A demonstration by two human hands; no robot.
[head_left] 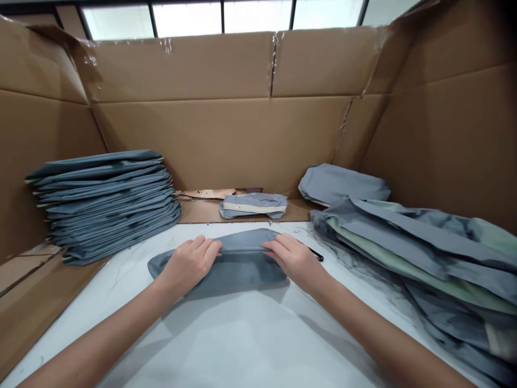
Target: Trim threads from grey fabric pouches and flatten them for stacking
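Cardboard walls (pixel 218 145) fold round a white, marble-veined tabletop (pixel 242 345), with bright windows (pixel 258 16) showing above them. I'll take my bearings from the small banded bundle (pixel 254 199), which sits at the foot of the back wall.

Directly in front of that bundle, on the person's side, is the blue-grey fabric piece (pixel 242 269) being worked on. Left hand (pixel 194 261) and right hand (pixel 294 261) each pinch its upper fold between thumb and fingers, a little apart; whether its underside rests on the tabletop I can't tell.

By my reckoning, the work is partway along. Left of the bundle, a tall stack (pixel 109 210) of similar fabric lies layered and looks done. Right of the bundle, a loose heap (pixel 383 242) in grey and pale green looks unsorted, so plenty may be left.

As for containers, the cardboard makes the only one I can see, enclosing the stack, bundle and heap. A thin dark object (pixel 317 254) lies nearer the person than the bundle, to its right, too small to identify.
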